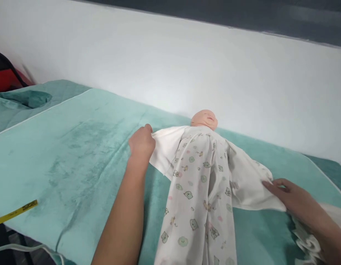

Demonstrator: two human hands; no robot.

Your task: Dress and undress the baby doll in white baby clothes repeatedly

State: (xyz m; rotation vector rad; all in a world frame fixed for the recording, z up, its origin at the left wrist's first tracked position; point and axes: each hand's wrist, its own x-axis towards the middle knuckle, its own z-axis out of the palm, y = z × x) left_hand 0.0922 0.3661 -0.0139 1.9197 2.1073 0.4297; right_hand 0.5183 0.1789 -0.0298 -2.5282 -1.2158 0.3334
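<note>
A baby doll lies on its back on the teal bed cover, its bare pinkish head [204, 118] by the wall. Over its body is a long white baby garment [195, 184] printed with green and brown cartoon animals. Plain white flaps like wide sleeves spread out on both sides. My left hand [142, 141] is closed around the outer corner of the left flap [169, 145] and pulls it out taut. On the other side, my right hand [286, 191] pinches the right flap [249, 182] near its outer end. The doll's arms and legs are hidden under the cloth.
The teal cover [76, 154] stretches across the bed up to a white wall [159, 62]. Crumpled white fabric [309, 244] lies beside my right forearm. A yellow strip [16, 213] and a pale cable [24, 248] are at the lower left. A red and black item [6, 79] stands at the far left.
</note>
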